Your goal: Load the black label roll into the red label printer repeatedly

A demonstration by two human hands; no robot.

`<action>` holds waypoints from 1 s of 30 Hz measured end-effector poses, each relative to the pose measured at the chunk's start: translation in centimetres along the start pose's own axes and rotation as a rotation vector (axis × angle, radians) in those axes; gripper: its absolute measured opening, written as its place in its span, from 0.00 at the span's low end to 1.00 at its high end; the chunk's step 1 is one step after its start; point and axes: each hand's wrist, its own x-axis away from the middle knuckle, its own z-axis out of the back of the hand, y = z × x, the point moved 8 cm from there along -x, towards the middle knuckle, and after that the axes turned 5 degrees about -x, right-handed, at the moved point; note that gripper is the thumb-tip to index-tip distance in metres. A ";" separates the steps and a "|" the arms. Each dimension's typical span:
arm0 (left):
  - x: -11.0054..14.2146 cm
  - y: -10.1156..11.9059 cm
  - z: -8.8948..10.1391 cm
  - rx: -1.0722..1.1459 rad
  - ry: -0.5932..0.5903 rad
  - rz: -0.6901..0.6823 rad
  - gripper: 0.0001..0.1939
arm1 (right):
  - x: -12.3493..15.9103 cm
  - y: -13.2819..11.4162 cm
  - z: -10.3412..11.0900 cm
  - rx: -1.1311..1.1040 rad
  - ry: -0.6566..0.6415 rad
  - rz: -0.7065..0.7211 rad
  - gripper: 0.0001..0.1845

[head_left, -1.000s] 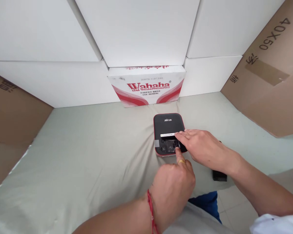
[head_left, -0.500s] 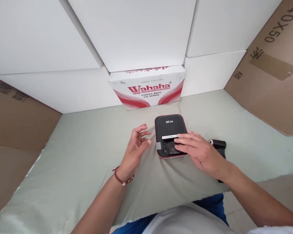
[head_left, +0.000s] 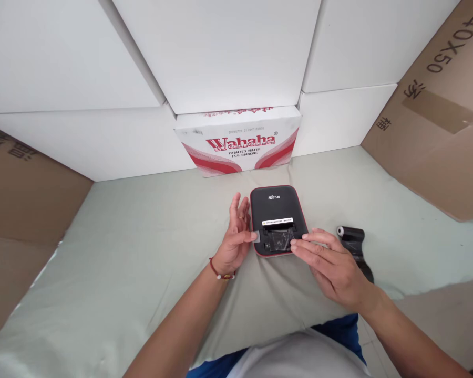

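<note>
A black, rounded box-shaped device with a red rim, resembling a small printer, lies flat on the cloth. Near its front edge is a recess with glossy black film in it, below a white warning strip. My left hand grips the device's left side, with its thumb on a grey tab and its fingers along the edge. My right hand has its fingers stretched out, the tips touching the front right corner by the film. To the right lies a roll of black film, partly unrolled and partly behind my right hand.
A pale green cloth covers the table. At the back stands a Wahaha carton against white boxes. Brown cardboard walls flank both sides. The table's front edge runs close to my body.
My left hand has moved right onto the device's left side and grey tab. My right hand has slid back toward the front right corner, uncovering more of the film recess.
</note>
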 end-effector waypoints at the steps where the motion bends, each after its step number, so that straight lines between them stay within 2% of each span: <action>1: 0.0 -0.1 0.0 0.012 0.002 -0.004 0.60 | 0.1 0.0 0.0 0.005 0.008 -0.005 0.40; 3: 0.1 -0.2 -0.2 0.049 0.000 -0.013 0.60 | 0.1 0.0 0.0 0.012 0.021 -0.010 0.42; 5: 0.3 -0.4 -0.4 0.077 -0.010 -0.022 0.59 | 0.1 0.0 0.0 0.016 0.024 -0.003 0.40; 9: 0.3 -1.0 -0.5 0.111 -0.042 -0.053 0.51 | -1.3 -0.1 0.5 -0.034 0.025 0.040 0.25; 11: 0.3 -1.3 -0.4 0.135 -0.042 -0.079 0.47 | -3.0 0.5 0.9 -0.068 0.004 -0.016 0.17; 13: 0.2 -1.7 -0.1 0.151 -0.028 -0.099 0.46 | -5.3 2.0 0.7 -0.028 -0.093 -0.172 0.14; 16: 0.0 -2.0 0.0 0.156 -0.019 -0.107 0.46 | -8.9 4.4 -1.2 0.189 -0.388 -0.426 0.17; 19: -0.2 -2.2 0.2 0.155 -0.011 -0.102 0.45 | -11.8 5.8 -4.2 0.371 -0.657 -0.518 0.18; 21: -0.3 -2.2 0.2 0.152 -0.012 -0.107 0.44 | -13.1 6.2 -6.1 0.391 -0.741 -0.537 0.18; 24: -0.4 -2.1 0.1 0.146 -0.019 -0.129 0.43 | -13.8 6.2 -7.5 0.380 -0.760 -0.561 0.16; 27: -0.5 -2.1 0.2 0.147 -0.010 -0.133 0.43 | -12.8 5.1 -5.8 0.406 -0.725 -0.588 0.16; 29: -0.5 -2.1 0.1 0.148 -0.008 -0.135 0.43 | -11.4 3.8 -2.7 0.404 -0.646 -0.585 0.18; 30: -0.5 -2.2 0.1 0.149 -0.008 -0.137 0.43 | -10.7 3.2 -0.6 0.366 -0.548 -0.576 0.18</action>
